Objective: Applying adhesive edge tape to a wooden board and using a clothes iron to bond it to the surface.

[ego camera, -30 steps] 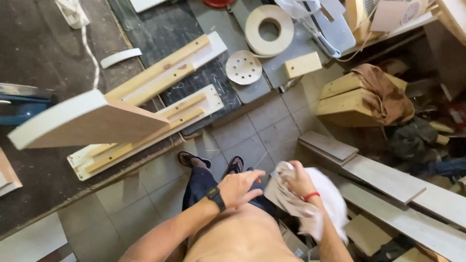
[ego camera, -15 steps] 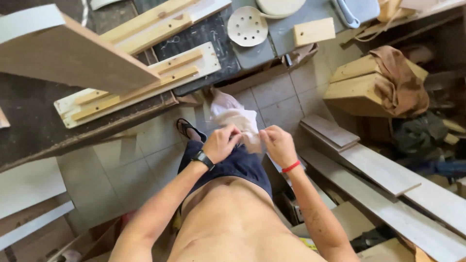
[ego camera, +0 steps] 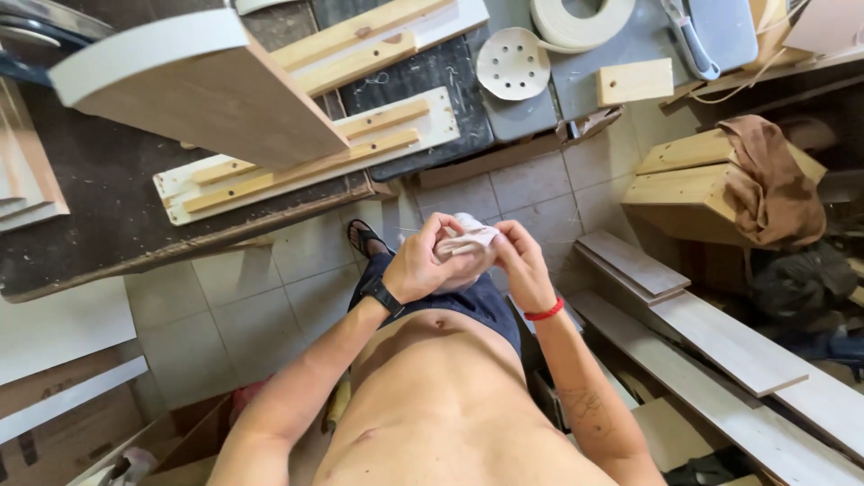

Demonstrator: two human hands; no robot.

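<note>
A crumpled white cloth [ego camera: 468, 241] is bunched between both of my hands in front of my waist. My left hand [ego camera: 423, 265], with a black watch on its wrist, wraps around the cloth from the left. My right hand [ego camera: 520, 261], with a red band on its wrist, pinches the cloth from the right. Most of the cloth is hidden inside my fingers. Below are my dark shorts and a sandalled foot [ego camera: 364, 238] on the tiled floor.
A dark workbench [ego camera: 99, 207] at upper left bears a pale wooden panel [ego camera: 207, 85] and slatted boards [ego camera: 306, 157]. Further back lie a sanding disc [ego camera: 513, 63], a tape roll [ego camera: 580, 20] and a wood block [ego camera: 634, 81]. Wooden boxes with a brown rag [ego camera: 765, 180] and planks [ego camera: 720, 337] stand at right.
My hands have drawn the white cloth together from a loose spread into a tight bunch and lifted it slightly. The view has shifted a little over the bench.
</note>
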